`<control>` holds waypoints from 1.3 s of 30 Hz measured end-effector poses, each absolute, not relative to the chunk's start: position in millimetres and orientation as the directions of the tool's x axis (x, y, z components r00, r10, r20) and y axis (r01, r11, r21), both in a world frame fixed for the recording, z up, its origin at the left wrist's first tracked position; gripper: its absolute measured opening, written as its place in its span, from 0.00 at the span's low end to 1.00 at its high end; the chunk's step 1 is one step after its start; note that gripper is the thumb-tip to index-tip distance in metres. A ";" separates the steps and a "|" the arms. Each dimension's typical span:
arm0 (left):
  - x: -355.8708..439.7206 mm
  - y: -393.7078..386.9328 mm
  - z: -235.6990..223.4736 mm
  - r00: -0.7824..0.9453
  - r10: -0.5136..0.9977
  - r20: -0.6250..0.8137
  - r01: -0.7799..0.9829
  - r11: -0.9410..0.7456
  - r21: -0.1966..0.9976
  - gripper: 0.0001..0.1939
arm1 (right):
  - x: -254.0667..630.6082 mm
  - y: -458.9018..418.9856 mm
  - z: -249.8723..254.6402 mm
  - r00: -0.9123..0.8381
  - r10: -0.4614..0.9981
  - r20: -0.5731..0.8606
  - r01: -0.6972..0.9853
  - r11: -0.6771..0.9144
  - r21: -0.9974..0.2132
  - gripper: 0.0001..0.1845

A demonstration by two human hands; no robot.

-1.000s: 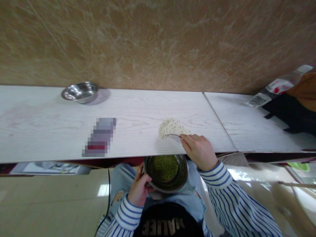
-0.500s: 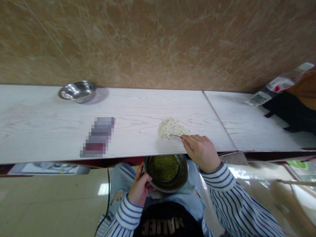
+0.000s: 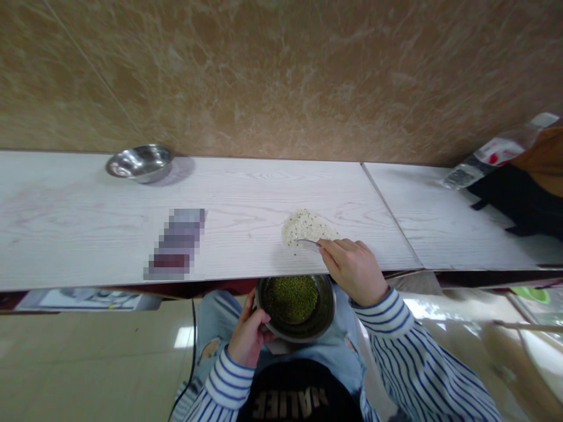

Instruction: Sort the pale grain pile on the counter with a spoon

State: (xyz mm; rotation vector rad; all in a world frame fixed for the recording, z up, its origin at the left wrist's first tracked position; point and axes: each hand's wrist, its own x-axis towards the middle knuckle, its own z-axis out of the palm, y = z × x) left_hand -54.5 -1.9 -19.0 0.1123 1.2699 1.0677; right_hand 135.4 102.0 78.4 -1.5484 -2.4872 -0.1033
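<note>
My left hand grips the left rim of a steel bowl, tilted in my lap just under the table's front edge. Many small green beans, like mung beans, lie inside it. With closed fingers my right hand holds slim silver tweezers, partly hidden by the fingers. Their tip is at the lower edge of a pile of white rice grains with dark green beans scattered through it. A single dark bean lies just below the pile.
An empty steel bowl stands at the back left of the white table. A pixelated flat object lies left of the pile. On the right are a clear plastic bottle and a black and brown bag.
My right hand and the tweezers have moved slightly left along the pile's lower edge. A dark bean now lies apart below the pile. My left hand and its bowl have stayed put.
</note>
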 end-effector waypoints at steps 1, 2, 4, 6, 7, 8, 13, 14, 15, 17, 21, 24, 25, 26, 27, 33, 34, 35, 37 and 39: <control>-54.7 -2.0 -19.0 -0.084 0.697 -0.713 -0.584 0.545 0.602 0.34 | 134.8 101.8 78.7 -0.432 0.877 0.208 0.891 0.451 -0.049 0.14; -55.0 -2.2 -19.1 -0.079 0.699 -0.711 -0.586 0.545 0.600 0.34 | 134.6 101.4 79.0 -0.440 0.875 0.204 0.888 0.458 -0.049 0.14; -55.4 -2.4 -19.2 -0.067 0.698 -0.713 -0.589 0.549 0.593 0.34 | 135.0 100.4 79.7 -0.455 0.868 0.198 0.879 0.473 -0.054 0.13; -55.7 -2.6 -19.5 -0.069 0.693 -0.718 -0.592 0.550 0.588 0.34 | 135.9 99.7 80.7 -0.463 0.864 0.197 0.874 0.482 -0.064 0.13; -55.7 -2.5 -19.8 -0.072 0.690 -0.720 -0.593 0.551 0.588 0.34 | 136.3 99.7 81.2 -0.460 0.866 0.197 0.874 0.481 -0.069 0.13; -55.7 -2.5 -20.1 -0.076 0.688 -0.722 -0.593 0.551 0.587 0.33 | 136.3 99.9 81.7 -0.456 0.868 0.197 0.877 0.476 -0.070 0.14; -57.0 -1.9 -20.1 -0.075 0.690 -0.720 -0.593 0.550 0.588 0.34 | 132.6 99.7 82.8 -0.457 0.870 0.188 0.879 0.474 -0.056 0.13; -57.5 -1.9 -19.8 -0.077 0.688 -0.722 -0.594 0.550 0.587 0.34 | 131.9 98.8 82.7 -0.465 0.865 0.189 0.874 0.482 -0.058 0.13; -57.9 -1.9 -19.3 -0.074 0.688 -0.722 -0.596 0.550 0.585 0.34 | 131.6 97.6 82.6 -0.472 0.861 0.189 0.869 0.491 -0.063 0.13; -58.4 -1.9 -18.3 -0.075 0.682 -0.728 -0.598 0.553 0.580 0.35 | 132.4 95.1 82.6 -0.482 0.856 0.189 0.862 0.502 -0.073 0.13; -57.3 -2.4 -17.1 -0.072 0.689 -0.721 -0.594 0.551 0.586 0.35 | 136.1 93.6 82.7 -0.466 0.864 0.192 0.870 0.487 -0.080 0.13; -56.6 -3.2 -17.7 -0.073 0.693 -0.717 -0.595 0.547 0.589 0.36 | 136.0 95.6 82.0 -0.460 0.867 0.193 0.872 0.482 -0.082 0.14; -56.8 -3.5 -18.1 -0.071 0.696 -0.714 -0.596 0.545 0.590 0.35 | 135.1 96.3 81.7 -0.461 0.867 0.190 0.873 0.482 -0.081 0.14; -57.1 -3.7 -18.6 -0.078 0.695 -0.714 -0.597 0.541 0.592 0.35 | 133.8 96.8 81.4 -0.462 0.867 0.187 0.873 0.482 -0.081 0.14; -57.6 -3.7 -19.1 -0.068 0.698 -0.713 -0.600 0.543 0.588 0.35 | 132.4 97.0 81.2 -0.461 0.868 0.185 0.873 0.481 -0.081 0.14; -60.5 -3.4 -20.6 -0.085 0.690 -0.719 -0.596 0.543 0.591 0.34 | 121.1 95.7 79.8 -0.476 0.859 0.187 0.864 0.497 -0.081 0.14; -60.6 -3.3 -20.4 -0.083 0.692 -0.717 -0.597 0.542 0.592 0.34 | 119.4 95.9 79.3 -0.478 0.858 0.186 0.864 0.498 -0.077 0.14; -60.6 -3.2 -20.2 -0.080 0.695 -0.715 -0.596 0.541 0.593 0.33 | 118.0 96.4 78.8 -0.476 0.859 0.186 0.866 0.496 -0.072 0.14; -60.5 -3.0 -20.0 -0.075 0.696 -0.714 -0.592 0.545 0.594 0.34 | 116.5 98.2 77.7 -0.463 0.866 0.187 0.874 0.481 -0.065 0.13; -60.4 -2.6 -20.2 -0.076 0.696 -0.714 -0.594 0.544 0.593 0.34 | 117.3 100.4 76.7 -0.441 0.877 0.190 0.887 0.458 -0.060 0.13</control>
